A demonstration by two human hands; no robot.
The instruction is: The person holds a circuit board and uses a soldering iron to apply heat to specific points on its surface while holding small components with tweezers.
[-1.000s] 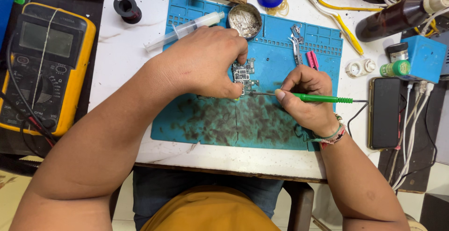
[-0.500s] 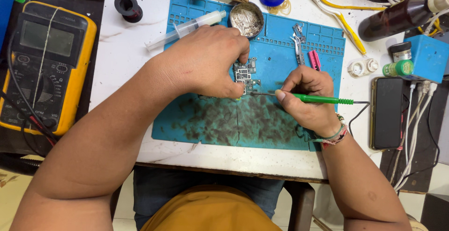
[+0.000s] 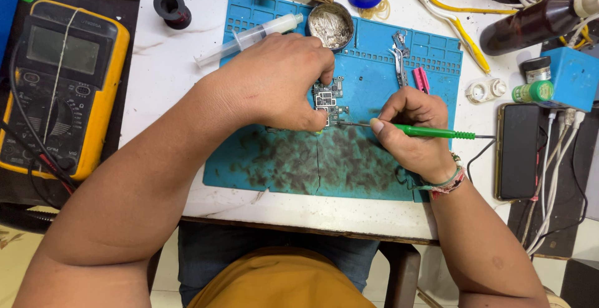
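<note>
Clearly the left hand [image 3: 274, 80] curls down on the small circuit board [image 3: 329, 99] at the blue mat's [image 3: 274, 164] centre, while the right hand [image 3: 415, 127], at three o'clock, pinches a green-handled soldering iron [image 3: 430, 132] whose tip could skid onto neighbouring parts if the board shifts.

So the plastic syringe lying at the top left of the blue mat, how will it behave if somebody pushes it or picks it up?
The syringe is a round barrel lying on its side, half on the blue mat, so a sideways push would probably roll it. It looks like thin clear plastic, so likely light and stiff. Its smooth surface may be a little slippery.
</note>
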